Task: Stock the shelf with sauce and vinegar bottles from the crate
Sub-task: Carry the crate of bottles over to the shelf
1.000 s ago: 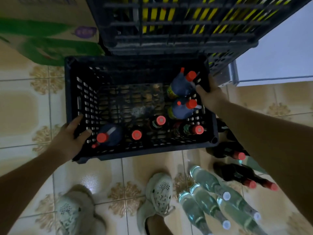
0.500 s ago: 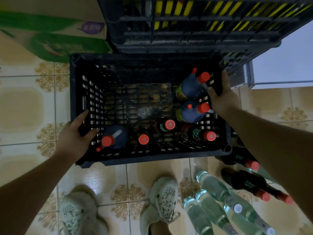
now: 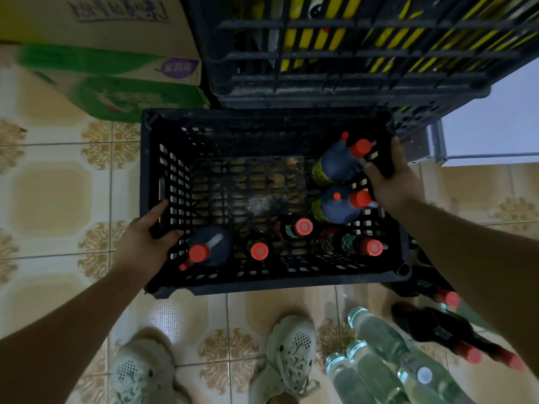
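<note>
A black plastic crate sits on the tiled floor in front of me. My left hand grips its left rim near the front corner. My right hand grips the right rim. Inside stand two large dark jugs with red caps by the right wall, a third jug at the front left, and three slimmer dark sauce bottles along the front.
Clear vinegar bottles and dark red-capped bottles lie on the floor at right. A second black crate stands tilted behind. Green-and-tan cardboard boxes sit at back left. My shoes are just below the crate.
The crate sits lower and further right in view than before, with both hands holding the same places on its rims. The bottles inside keep their arrangement.
</note>
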{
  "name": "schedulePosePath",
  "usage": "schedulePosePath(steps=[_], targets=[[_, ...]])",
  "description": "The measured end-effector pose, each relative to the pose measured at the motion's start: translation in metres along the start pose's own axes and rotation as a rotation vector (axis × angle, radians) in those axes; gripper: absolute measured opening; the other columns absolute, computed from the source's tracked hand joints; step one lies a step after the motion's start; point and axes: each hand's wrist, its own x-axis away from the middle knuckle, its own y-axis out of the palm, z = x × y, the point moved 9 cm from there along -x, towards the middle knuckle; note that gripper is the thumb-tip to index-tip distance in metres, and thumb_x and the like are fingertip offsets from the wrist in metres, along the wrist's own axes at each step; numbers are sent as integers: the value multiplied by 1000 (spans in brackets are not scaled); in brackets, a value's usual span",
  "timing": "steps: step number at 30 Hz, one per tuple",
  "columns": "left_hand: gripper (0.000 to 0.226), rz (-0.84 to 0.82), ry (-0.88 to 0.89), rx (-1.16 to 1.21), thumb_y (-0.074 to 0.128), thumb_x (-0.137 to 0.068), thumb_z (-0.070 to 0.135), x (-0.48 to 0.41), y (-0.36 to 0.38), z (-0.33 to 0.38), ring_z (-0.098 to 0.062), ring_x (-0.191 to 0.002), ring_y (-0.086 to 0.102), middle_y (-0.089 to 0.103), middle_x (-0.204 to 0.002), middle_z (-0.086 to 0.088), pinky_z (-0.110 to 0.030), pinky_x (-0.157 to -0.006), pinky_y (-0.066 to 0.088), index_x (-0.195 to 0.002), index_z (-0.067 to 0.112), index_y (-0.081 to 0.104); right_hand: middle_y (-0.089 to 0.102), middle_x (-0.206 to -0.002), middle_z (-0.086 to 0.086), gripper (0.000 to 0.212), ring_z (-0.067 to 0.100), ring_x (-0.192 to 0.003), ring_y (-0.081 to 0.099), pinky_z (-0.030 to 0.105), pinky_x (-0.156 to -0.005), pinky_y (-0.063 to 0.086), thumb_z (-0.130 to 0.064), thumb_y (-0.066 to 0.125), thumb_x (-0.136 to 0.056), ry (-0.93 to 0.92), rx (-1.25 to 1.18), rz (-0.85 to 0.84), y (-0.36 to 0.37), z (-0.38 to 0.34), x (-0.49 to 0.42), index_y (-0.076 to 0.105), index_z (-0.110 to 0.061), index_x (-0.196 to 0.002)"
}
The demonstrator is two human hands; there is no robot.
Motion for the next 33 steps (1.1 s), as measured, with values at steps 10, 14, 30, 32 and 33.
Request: schedulePosePath(steps=[10,14,30,32,33], targets=[[61,5,-12,-4,71,-81,24,15,-42,-12,-12,-85,58,62,-107,6,-21,-65,43,-133,43,47,54,-139,5,79,34,-120,54,33,-89,46,-56,58,-89,5,-9,-24,7,-6,43,14,-41,-152],[63,-22,-9,-25,71,-81,22,32,-83,0,-17,-92,59,62,-119,0,-30,-74,46,-135,42,45,52,-141,2,83,33,-121,53,33,-88,45,-61,57,-87,9,-14,-45,-4,-32,73,11,-40,-152],[61,-73,310,-157,69,-84,20,170,-382,168,-10,-71,56,63,-119,-4,-16,-51,40,-136,39,44,59,-132,11,84,37,-115,57,33,-84,45,-68,54,-82,136,-76,222,-218,-193,344,15,-42,-151],[60,-82,394,-215,69,-84,23,191,-409,204,-6,-57,53,65,-115,-7,-20,-41,37,-136,40,44,62,-127,13,82,38,-109,60,37,-87,50,-67,54,-83,183,-87,278,-250,-198,390,17,-41,-151],[59,-93,428,-226,69,-84,22,201,-419,223,-6,-54,53,64,-118,-8,-20,-38,37,-136,40,45,62,-127,14,82,39,-105,62,41,-86,53,-66,54,-83,206,-110,297,-265,-198,412,16,-41,-151]])
